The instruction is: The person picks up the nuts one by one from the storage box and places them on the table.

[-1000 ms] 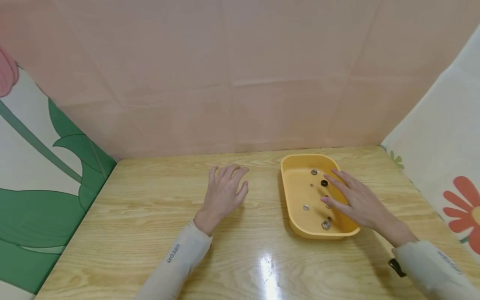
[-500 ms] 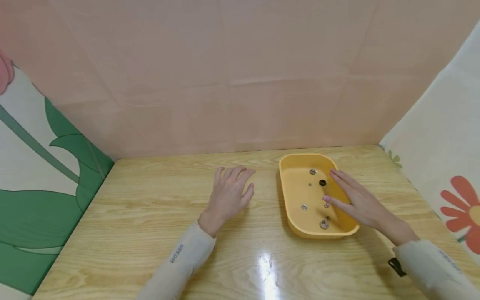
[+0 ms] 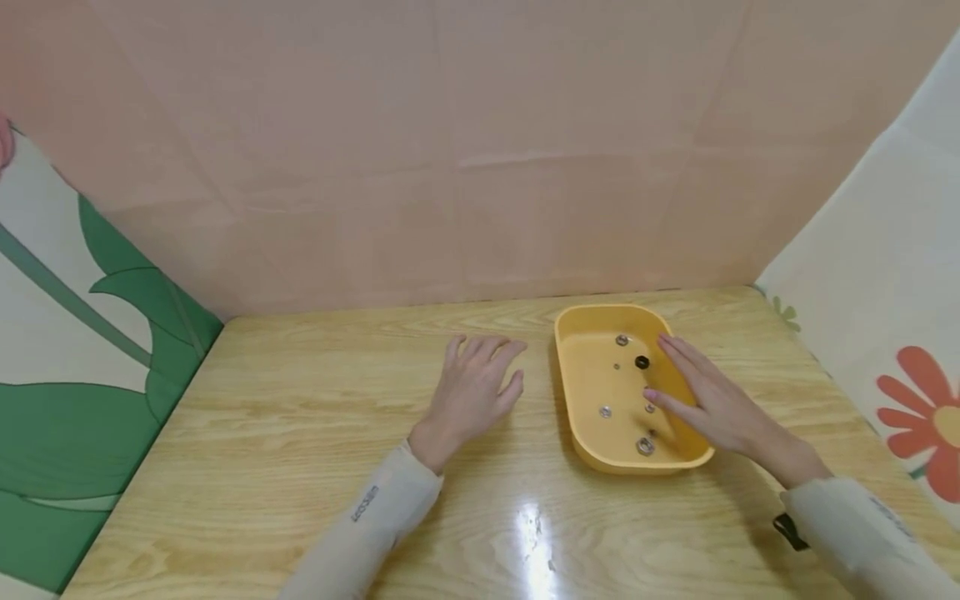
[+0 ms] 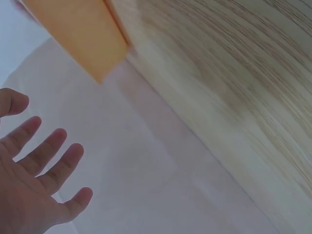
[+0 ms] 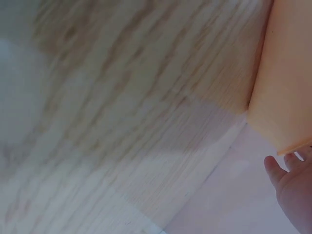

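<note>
Creased pinkish sheet (image 3: 450, 158) across twelve o'clock, behind bench. Panel with large green leaves (image 3: 78, 408) at nine o'clock. White panel (image 3: 873, 267) with red flower (image 3: 943, 419) at three o'clock. Glossy wood-grain bench (image 3: 300, 400); bright light reflection (image 3: 536, 546) toward six o'clock.

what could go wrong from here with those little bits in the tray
The right hand reaches over the right rim of the yellow tray; catching that edge might shift or tip it.
The nuts appear loose inside, so a knock could scatter them.
The tiniest piece might easily be missed or fumbled.
</note>
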The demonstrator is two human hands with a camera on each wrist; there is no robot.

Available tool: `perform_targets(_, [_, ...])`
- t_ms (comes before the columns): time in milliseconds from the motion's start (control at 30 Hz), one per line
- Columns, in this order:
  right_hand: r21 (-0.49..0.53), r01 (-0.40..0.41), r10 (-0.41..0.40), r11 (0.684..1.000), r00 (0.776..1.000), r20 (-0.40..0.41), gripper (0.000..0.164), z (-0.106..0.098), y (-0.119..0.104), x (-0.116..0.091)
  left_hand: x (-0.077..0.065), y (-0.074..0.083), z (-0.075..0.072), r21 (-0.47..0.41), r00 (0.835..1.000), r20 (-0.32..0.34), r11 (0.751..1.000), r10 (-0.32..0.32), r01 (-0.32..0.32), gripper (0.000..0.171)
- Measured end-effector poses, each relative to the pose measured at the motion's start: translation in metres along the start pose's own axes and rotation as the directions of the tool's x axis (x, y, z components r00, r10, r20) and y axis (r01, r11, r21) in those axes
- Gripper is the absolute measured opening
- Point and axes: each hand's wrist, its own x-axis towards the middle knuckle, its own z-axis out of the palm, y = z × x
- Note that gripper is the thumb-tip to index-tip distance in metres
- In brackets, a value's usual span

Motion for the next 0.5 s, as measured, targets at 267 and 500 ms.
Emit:
perform_targets(267, [-0.001,-0.029,0.029,1.000,0.999,0.017,0.090,-0.001,-0.002,0.001,0.006,0.009,0.005,-0.022,0.999,0.038,0.999,0.028,-0.027,0.036])
perform_targets(500, [-0.012,-0.018,0.018,1.000,1.000,0.025,0.091,-0.002,-0.001,-0.001,0.009,0.018,0.009,-0.040,0.997,0.064,0.999,0.037,-0.034,0.036])
